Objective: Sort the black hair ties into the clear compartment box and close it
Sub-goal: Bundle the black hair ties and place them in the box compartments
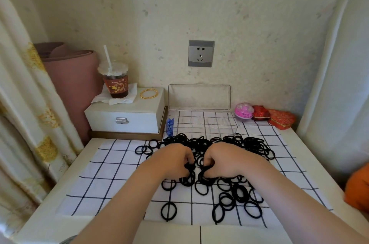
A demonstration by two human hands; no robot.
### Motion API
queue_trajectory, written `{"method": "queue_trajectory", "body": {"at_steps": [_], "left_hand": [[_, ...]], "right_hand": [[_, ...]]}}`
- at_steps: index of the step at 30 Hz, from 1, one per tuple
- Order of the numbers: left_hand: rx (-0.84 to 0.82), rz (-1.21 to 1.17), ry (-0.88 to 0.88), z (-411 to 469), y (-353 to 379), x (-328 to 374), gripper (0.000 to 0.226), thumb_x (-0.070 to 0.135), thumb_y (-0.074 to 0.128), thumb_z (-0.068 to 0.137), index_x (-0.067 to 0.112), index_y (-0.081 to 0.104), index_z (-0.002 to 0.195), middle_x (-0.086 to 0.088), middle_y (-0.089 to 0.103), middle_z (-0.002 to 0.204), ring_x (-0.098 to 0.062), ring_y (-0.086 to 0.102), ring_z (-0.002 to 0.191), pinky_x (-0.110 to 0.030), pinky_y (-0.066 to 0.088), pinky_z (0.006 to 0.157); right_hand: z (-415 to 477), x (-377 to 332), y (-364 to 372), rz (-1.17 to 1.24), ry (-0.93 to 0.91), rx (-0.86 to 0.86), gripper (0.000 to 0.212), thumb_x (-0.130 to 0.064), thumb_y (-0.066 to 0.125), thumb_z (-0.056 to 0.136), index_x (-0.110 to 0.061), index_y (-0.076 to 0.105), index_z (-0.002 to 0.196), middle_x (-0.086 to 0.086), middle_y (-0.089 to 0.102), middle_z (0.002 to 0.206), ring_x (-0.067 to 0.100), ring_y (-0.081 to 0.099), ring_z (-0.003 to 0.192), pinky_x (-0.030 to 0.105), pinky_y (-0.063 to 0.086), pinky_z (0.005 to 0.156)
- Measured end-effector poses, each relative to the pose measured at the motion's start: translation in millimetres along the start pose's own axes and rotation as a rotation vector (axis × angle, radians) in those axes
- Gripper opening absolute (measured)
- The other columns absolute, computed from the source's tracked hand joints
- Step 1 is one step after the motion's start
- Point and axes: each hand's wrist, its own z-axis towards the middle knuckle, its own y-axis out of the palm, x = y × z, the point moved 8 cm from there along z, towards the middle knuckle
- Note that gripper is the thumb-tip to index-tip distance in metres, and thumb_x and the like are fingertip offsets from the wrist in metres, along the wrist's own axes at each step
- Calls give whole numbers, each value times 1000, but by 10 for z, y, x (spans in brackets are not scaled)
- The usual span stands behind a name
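A big heap of black hair ties (249, 146) lies spread over the white checked cloth (111, 180), from the middle to the near right. My left hand (173, 159) and my right hand (221, 158) sit side by side in the heap, fingers curled down, each gripping a bunch of ties. Behind the heap stands the clear compartment box (205, 122). Its lid (199, 97) is raised against the wall, and its compartments look empty.
A white drawer box (123, 118) at the back left carries a cup with a straw (115, 81) and gold bangles (148, 93). A blue clip (170, 127) lies beside the clear box. Pink (244, 111) and red (281, 119) trinket boxes sit back right.
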Motion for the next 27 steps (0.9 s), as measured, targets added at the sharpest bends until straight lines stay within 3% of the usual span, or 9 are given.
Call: {"method": "queue_trajectory", "body": {"at_steps": [2, 5, 10, 13, 16, 21, 24, 27], "left_hand": [[15, -80, 27, 31, -70, 12, 44, 19, 67, 81, 34, 59, 122, 12, 58, 107, -6, 56, 90, -20, 48, 77], [26, -245, 35, 60, -160, 25, 48, 16, 63, 85, 33, 53, 128, 14, 54, 112, 2, 52, 88, -12, 40, 71], [63, -529, -3, 152, -193, 28, 55, 20, 61, 89, 32, 45, 141, 13, 55, 135, -6, 52, 119, -24, 41, 100], [151, -591, 9, 219, -222, 11, 52, 36, 73, 82, 35, 56, 131, 9, 69, 115, -8, 65, 104, -31, 50, 98], [220, -619, -12, 238, -276, -54, 27, 25, 74, 83, 33, 69, 108, -2, 76, 91, -17, 71, 88, -33, 57, 87], [245, -499, -49, 230, -302, -104, 17, 19, 66, 87, 34, 74, 89, 14, 69, 80, 0, 63, 77, -15, 48, 70], [242, -351, 48, 224, -269, 19, 26, 14, 64, 83, 38, 68, 90, 15, 63, 93, -2, 58, 87, -24, 51, 84], [211, -83, 214, 254, -95, 221, 35, 21, 67, 80, 42, 67, 107, 13, 50, 104, -9, 42, 106, -28, 41, 96]], "right_hand": [[30, 85, -120, 153, 15, 57, 15, -39, 75, 81, -24, 74, 82, -7, 72, 83, 10, 68, 78, 28, 56, 74], [57, 208, -251, 415, 65, 135, 6, -30, 76, 86, -27, 73, 83, -6, 74, 74, 9, 72, 64, 24, 56, 59], [120, 297, -279, 649, 129, 221, 6, -29, 76, 85, -23, 75, 88, 3, 76, 84, 13, 71, 69, 27, 58, 57], [136, 319, -346, 691, 153, 301, 8, -34, 77, 83, -26, 77, 84, 0, 73, 74, 9, 62, 65, 23, 50, 58], [140, 345, -354, 845, 174, 291, 10, -31, 76, 86, -21, 75, 89, 2, 69, 68, 17, 60, 61, 26, 48, 54], [94, 375, -378, 849, 194, 304, 9, -11, 66, 92, -12, 73, 97, 5, 75, 84, 15, 69, 62, 33, 59, 59], [57, 437, -449, 837, 197, 327, 12, -12, 63, 95, -14, 72, 104, 7, 75, 89, 15, 68, 61, 34, 61, 62], [42, 489, -467, 840, 208, 297, 13, -10, 61, 96, -16, 72, 101, 8, 75, 89, 14, 70, 65, 31, 61, 62]]}}
